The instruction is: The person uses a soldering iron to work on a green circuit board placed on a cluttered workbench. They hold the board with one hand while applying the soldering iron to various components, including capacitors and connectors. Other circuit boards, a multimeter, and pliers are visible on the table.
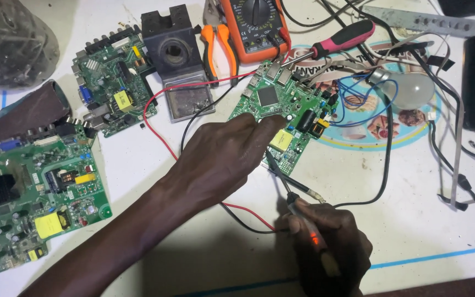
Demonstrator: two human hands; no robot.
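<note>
Two spare circuit boards (39,198) (114,88) far left, black holder block (174,52) and pliers (215,47) behind. Left hand (221,159) flat, fingers pressed on centre circuit board (287,107), gripping nothing. Right hand (328,247) closed around a soldering iron (298,212), tip touching that board's near edge. Orange meter (254,25) above, light bulb (410,88) right, all on the white table (408,192)

Around the centre board (284,113), little room is left. Its far side is blocked by the meter (254,25), pliers (215,47) and screwdriver (333,44); its right is crowded by a bulb (410,88) and loose wires (blue ones looped just beside it). Its left is crossed by red and black leads (158,124). Bare tabletop (413,220) is found only toward the near right.
</note>
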